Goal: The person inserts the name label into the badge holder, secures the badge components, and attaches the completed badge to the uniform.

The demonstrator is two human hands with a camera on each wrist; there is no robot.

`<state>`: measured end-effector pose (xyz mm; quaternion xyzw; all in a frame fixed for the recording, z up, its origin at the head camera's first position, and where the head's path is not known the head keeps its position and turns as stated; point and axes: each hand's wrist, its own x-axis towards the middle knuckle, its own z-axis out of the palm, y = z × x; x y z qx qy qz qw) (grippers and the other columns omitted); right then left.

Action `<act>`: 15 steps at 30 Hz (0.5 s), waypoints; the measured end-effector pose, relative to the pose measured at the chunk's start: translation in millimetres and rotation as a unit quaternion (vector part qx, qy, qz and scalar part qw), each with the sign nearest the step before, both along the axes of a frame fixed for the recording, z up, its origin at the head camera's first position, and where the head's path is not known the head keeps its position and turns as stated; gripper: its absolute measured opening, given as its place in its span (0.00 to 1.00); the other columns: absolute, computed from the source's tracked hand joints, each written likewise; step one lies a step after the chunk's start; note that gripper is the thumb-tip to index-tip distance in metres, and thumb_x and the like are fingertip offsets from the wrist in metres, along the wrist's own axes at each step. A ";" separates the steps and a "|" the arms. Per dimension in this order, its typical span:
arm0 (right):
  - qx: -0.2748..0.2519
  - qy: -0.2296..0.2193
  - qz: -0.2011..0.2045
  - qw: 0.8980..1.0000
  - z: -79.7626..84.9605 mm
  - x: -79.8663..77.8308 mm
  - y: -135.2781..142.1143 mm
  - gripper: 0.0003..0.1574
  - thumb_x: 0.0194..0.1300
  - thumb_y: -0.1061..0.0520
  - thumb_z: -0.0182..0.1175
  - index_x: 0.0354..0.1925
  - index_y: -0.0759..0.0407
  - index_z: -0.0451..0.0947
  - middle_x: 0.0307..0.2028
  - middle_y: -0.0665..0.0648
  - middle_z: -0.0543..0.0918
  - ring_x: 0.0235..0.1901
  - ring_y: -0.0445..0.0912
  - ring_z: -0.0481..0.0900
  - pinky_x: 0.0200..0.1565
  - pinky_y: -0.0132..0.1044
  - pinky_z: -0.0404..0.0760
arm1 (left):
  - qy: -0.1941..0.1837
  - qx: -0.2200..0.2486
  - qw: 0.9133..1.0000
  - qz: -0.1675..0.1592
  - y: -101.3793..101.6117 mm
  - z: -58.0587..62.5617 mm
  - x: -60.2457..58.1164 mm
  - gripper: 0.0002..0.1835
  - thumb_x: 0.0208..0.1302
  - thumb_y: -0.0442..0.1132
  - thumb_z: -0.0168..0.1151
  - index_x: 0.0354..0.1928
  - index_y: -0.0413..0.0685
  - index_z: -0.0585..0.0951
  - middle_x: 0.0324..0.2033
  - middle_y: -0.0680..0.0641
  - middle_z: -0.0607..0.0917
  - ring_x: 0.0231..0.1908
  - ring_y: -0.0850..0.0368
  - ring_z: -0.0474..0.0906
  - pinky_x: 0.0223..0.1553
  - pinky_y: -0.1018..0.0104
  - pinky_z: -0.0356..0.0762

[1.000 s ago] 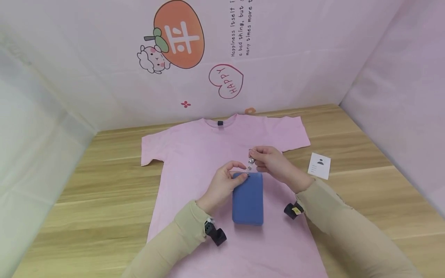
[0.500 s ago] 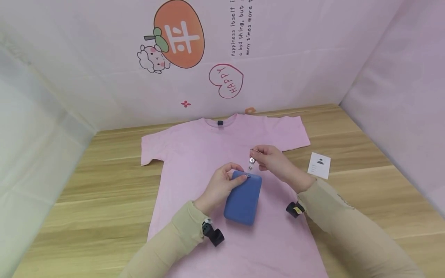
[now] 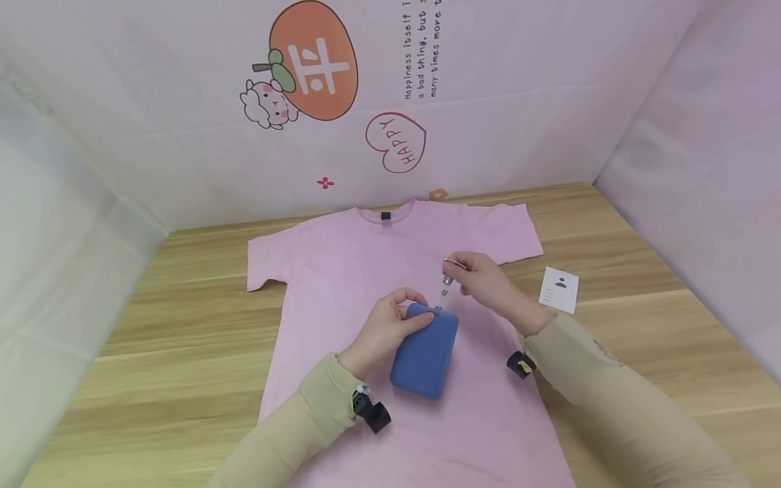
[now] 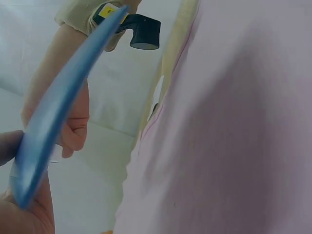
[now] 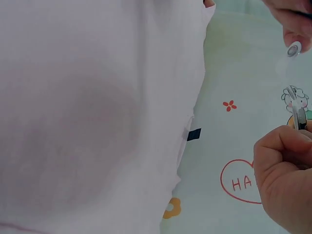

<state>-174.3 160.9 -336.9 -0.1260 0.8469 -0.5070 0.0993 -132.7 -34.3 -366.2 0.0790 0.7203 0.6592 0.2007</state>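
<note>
Blue holder (image 3: pixel 425 356) could be twisting loose

We are holding it over the pink shirt (image 3: pixel 335 271), left hand (image 3: pixel 386 327) pinching its top edge, right hand (image 3: pixel 485 281) gripping the clip (image 3: pixel 448 278). By tugging the clear strap (image 3: pixel 443 297) sideways, we could be turning the holder in that pinch.

back wall (image 3: pixel 518 122): cartoon prints (image 3: pixel 342 81) | side walls (image 3: pixel 702 169): pale | table (image 3: pixel 183 339): wood-grained

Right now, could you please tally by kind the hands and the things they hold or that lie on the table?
Left hand and right hand: 2
Blue case: 1
Clear-strapped clip: 1
White card: 1
Pink T-shirt: 1
Total: 6
</note>
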 end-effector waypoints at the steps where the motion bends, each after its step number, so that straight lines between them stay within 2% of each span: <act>1: -0.002 0.000 -0.003 1.000 -0.5 -0.8 1.3 0.17 0.73 0.55 0.47 0.37 0.69 0.72 0.27 0.52 0.70 0.23 0.42 0.64 0.37 0.35 0.74 | 0.002 -0.001 1.000 -0.001 -0.7 -0.1 0.1 0.10 0.62 0.33 0.61 0.44 0.43 0.73 0.17 0.51 0.81 0.21 0.62 0.79 0.25 0.69 0.76; 6: -0.025 -0.033 -0.004 0.999 -1.5 -3.7 7.9 0.18 0.74 0.53 0.46 0.40 0.69 0.71 0.30 0.51 0.70 0.24 0.41 0.64 0.40 0.36 0.75 | 0.009 -0.003 1.000 0.007 -4.3 1.7 0.4 0.11 0.63 0.35 0.61 0.45 0.43 0.73 0.23 0.46 0.85 0.25 0.61 0.81 0.29 0.68 0.77; 10: -0.048 -0.076 0.007 0.996 -1.3 -5.2 13.6 0.17 0.74 0.52 0.46 0.40 0.67 0.70 0.22 0.49 0.62 0.20 0.39 0.57 0.34 0.31 0.71 | 0.011 -0.005 1.000 0.014 -7.5 3.2 0.6 0.11 0.63 0.35 0.61 0.45 0.43 0.73 0.23 0.46 0.85 0.24 0.61 0.80 0.27 0.69 0.76; 13: -0.060 -0.104 0.018 0.993 -2.2 -7.1 18.9 0.16 0.74 0.53 0.45 0.40 0.66 0.69 0.19 0.47 0.58 0.19 0.39 0.56 0.29 0.30 0.68 | 0.015 -0.005 1.000 0.021 -10.6 2.5 0.7 0.11 0.63 0.35 0.61 0.45 0.42 0.73 0.23 0.48 0.84 0.23 0.62 0.79 0.26 0.69 0.76; 15: -0.062 -0.121 0.025 0.990 -3.7 -8.8 22.7 0.15 0.74 0.54 0.45 0.40 0.65 0.69 0.19 0.48 0.60 0.18 0.38 0.56 0.29 0.29 0.68 | 0.015 -0.007 1.000 0.026 -13.3 1.5 0.6 0.12 0.63 0.35 0.61 0.46 0.42 0.73 0.23 0.49 0.83 0.22 0.62 0.78 0.25 0.69 0.75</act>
